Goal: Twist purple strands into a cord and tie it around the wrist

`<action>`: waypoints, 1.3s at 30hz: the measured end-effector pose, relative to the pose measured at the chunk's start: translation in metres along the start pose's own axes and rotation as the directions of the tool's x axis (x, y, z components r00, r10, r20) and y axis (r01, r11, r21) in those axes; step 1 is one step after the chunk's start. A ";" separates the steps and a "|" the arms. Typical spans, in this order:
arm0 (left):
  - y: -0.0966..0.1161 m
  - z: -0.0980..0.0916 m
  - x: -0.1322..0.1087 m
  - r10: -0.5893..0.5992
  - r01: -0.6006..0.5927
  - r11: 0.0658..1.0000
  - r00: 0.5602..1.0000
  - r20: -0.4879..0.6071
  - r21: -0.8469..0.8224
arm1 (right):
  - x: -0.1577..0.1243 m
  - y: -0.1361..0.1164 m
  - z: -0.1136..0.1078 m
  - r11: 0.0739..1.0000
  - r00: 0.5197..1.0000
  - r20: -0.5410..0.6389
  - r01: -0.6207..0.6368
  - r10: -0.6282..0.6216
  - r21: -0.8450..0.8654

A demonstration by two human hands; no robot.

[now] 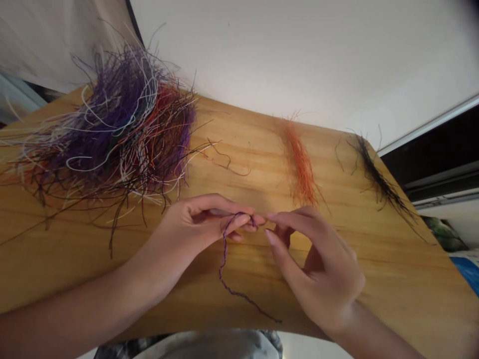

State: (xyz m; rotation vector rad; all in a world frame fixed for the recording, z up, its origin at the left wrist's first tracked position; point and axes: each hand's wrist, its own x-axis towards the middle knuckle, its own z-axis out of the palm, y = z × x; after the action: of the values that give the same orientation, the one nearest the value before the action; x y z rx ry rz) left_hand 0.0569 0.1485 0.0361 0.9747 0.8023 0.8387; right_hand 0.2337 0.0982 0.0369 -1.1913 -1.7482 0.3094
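Observation:
A thin twisted purple strand (224,259) is pinched between the thumb and fingers of my left hand (202,222), above the middle of the table. It makes a small bend at my fingertips. Its long tail droops below and curves to the right. Close by on the right is my right hand (318,264), its thumb and index tips slightly apart with no strand visible between them. Its index fingertip is right beside the left fingertips; whether they touch I cannot tell.
A large tangled heap of purple, white, red and dark strands (123,119) covers the left of the wooden table (374,269). An orange bundle (299,159) and a black bundle (377,177) lie farther right. Loose strands (228,164) lie between. A white wall (292,55) stands behind.

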 end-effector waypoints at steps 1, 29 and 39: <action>0.000 0.000 0.000 0.018 -0.018 1.000 1.000 -0.007 0.023 | -0.001 0.000 0.000 1.000 1.000 -0.004 0.003 -0.003 0.024; -0.002 0.003 -0.002 0.220 -0.167 0.879 0.973 -0.070 0.447 | 0.000 -0.006 0.002 0.995 0.996 0.023 -0.088 0.087 0.046; -0.001 0.006 -0.006 0.235 -0.179 0.888 0.969 -0.084 0.424 | 0.008 -0.006 0.002 0.876 0.929 0.167 -0.369 0.331 0.312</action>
State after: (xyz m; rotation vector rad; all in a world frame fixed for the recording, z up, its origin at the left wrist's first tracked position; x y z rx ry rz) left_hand 0.0599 0.1405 0.0380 1.4117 1.0292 0.9449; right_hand 0.2287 0.1022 0.0440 -1.2468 -1.4809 0.8734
